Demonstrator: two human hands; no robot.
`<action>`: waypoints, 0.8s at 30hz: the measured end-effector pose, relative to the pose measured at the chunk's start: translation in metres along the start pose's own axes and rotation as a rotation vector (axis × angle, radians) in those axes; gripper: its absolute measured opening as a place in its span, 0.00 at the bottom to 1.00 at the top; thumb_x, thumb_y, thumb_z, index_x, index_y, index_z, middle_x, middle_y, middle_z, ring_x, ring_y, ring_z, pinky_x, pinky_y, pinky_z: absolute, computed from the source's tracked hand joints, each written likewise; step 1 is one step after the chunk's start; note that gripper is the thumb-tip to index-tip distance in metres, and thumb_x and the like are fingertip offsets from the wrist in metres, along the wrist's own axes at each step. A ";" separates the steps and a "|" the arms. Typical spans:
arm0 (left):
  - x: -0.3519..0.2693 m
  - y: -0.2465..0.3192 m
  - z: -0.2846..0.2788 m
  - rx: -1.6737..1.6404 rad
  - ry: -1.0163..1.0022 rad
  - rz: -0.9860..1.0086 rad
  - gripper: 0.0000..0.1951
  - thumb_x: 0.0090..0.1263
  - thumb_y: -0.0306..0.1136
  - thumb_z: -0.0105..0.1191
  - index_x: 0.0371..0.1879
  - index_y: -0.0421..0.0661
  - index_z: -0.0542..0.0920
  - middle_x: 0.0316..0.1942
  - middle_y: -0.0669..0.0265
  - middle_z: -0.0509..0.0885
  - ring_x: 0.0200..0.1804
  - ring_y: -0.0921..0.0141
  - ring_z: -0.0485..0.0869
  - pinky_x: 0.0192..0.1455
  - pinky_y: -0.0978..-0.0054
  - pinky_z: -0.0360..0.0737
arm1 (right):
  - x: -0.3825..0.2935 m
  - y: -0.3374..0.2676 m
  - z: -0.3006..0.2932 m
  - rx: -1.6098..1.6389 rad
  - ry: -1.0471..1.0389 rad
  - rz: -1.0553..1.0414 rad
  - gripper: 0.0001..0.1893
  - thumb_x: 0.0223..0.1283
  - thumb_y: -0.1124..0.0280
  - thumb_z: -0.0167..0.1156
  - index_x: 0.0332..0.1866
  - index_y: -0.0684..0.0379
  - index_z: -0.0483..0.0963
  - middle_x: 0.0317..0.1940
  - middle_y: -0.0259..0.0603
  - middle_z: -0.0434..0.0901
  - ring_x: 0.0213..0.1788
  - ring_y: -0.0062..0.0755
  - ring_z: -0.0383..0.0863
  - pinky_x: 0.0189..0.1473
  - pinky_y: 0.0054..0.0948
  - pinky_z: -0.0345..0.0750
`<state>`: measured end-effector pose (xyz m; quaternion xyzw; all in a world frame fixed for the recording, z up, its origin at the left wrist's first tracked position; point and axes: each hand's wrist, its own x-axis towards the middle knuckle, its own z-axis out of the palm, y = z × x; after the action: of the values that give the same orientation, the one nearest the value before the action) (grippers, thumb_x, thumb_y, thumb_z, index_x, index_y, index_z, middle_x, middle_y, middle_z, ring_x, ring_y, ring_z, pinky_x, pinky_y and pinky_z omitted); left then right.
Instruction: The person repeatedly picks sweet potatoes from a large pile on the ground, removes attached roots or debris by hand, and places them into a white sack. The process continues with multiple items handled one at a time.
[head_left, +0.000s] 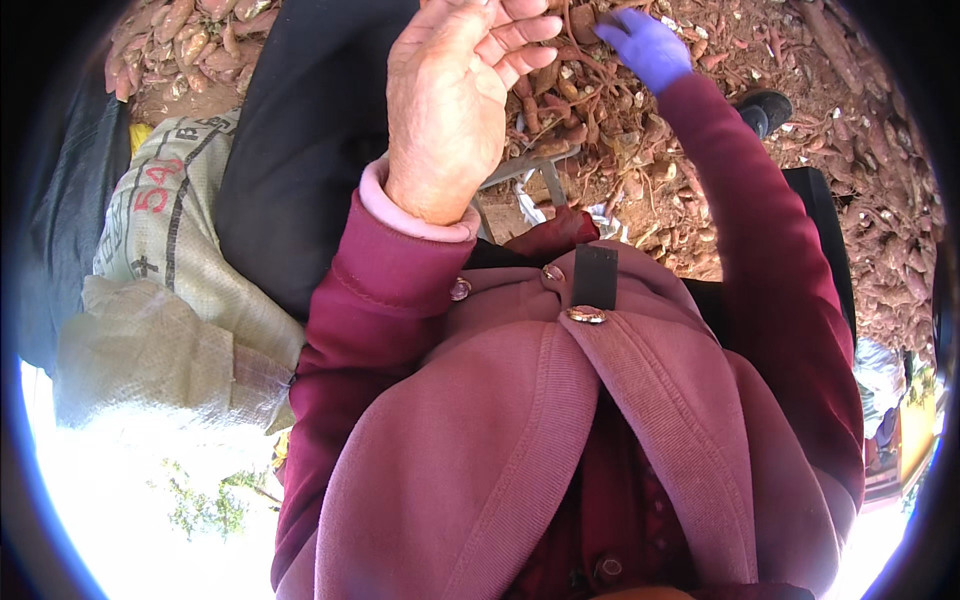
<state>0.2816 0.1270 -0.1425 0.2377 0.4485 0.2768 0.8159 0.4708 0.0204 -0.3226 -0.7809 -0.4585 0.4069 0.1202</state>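
Note:
My left hand (454, 112), bare, is raised with its palm showing and its fingers slightly bent and apart; nothing shows in it, though the picture's top edge cuts part of it off. My right hand (649, 49), in a purple glove, reaches down to the heap of roots. Beside its fingertips lies a thick reddish root (583, 24), apparently a sweet potato; whether the fingers hold anything is unclear. Thin stringy roots (596, 82) and more reddish tubers (530, 112) lie between the two hands.
A woven sack (195, 225) with printed writing stands at left. Piled tubers (199, 45) lie beyond it, and many more cover the soil at right (892, 195). A grey metal frame (553, 184) stands low before my body. A dark shoe (769, 109) shows beside my right sleeve.

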 end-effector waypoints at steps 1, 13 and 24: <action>0.000 -0.001 0.000 -0.003 -0.012 0.009 0.14 0.72 0.36 0.47 0.50 0.42 0.77 0.42 0.62 0.83 0.45 0.66 0.82 0.49 0.67 0.77 | 0.013 -0.012 0.008 -0.143 0.018 0.035 0.20 0.63 0.52 0.55 0.54 0.52 0.74 0.43 0.43 0.83 0.45 0.41 0.83 0.45 0.34 0.77; -0.004 -0.007 0.006 0.063 0.047 -0.065 0.13 0.72 0.35 0.49 0.51 0.44 0.76 0.44 0.63 0.81 0.47 0.67 0.80 0.51 0.66 0.76 | 0.006 -0.028 -0.058 0.839 -0.369 0.206 0.15 0.55 0.66 0.62 0.46 0.61 0.78 0.27 0.34 0.81 0.25 0.25 0.81 0.28 0.25 0.78; -0.002 -0.017 -0.001 -0.153 -0.075 -0.411 0.09 0.72 0.35 0.48 0.41 0.44 0.78 0.35 0.64 0.80 0.37 0.68 0.78 0.40 0.69 0.77 | -0.040 -0.009 -0.086 0.575 -0.583 0.163 0.20 0.61 0.59 0.59 0.55 0.57 0.74 0.41 0.42 0.81 0.38 0.33 0.83 0.39 0.28 0.80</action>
<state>0.2840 0.1131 -0.1526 0.0889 0.4344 0.1288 0.8870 0.5195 0.0084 -0.2416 -0.6013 -0.2779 0.7305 0.1659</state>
